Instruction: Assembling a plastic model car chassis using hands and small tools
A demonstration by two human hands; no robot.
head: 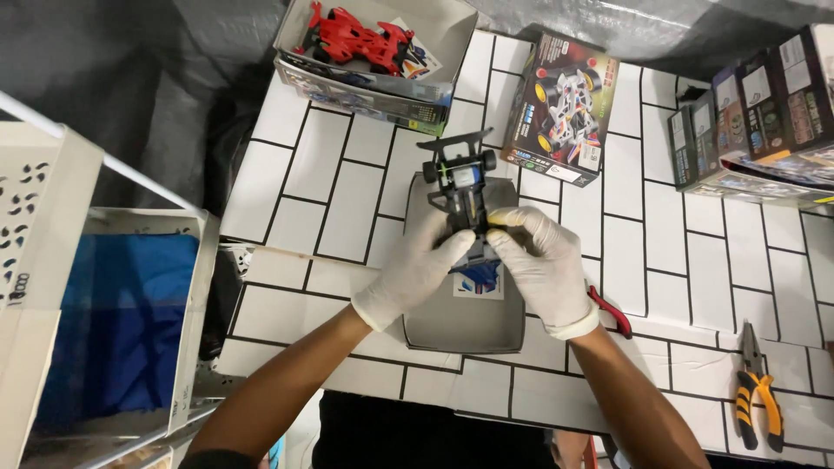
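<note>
Both gloved hands — left hand (pixel 415 271), right hand (pixel 543 260) — gripping black toy car chassis (pixel 460 187), grey tray (pixel 452 326) beneath, pliers (pixel 757 395) aside

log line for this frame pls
left hand: holds black toy car chassis | right hand: same chassis | under: grey box tray | nearby: pliers

A hobby workbench: boxed model-car kits (pixel 754 117), pliers (pixel 757 395) and a brick-patterned tabletop (pixel 347 174) show it.

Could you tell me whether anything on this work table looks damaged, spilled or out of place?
Nothing stands out. Both gloved hands, left and right, hold a bare toy car chassis over the grey tray. The pliers lie flat, and the red car sits in its box.
</note>
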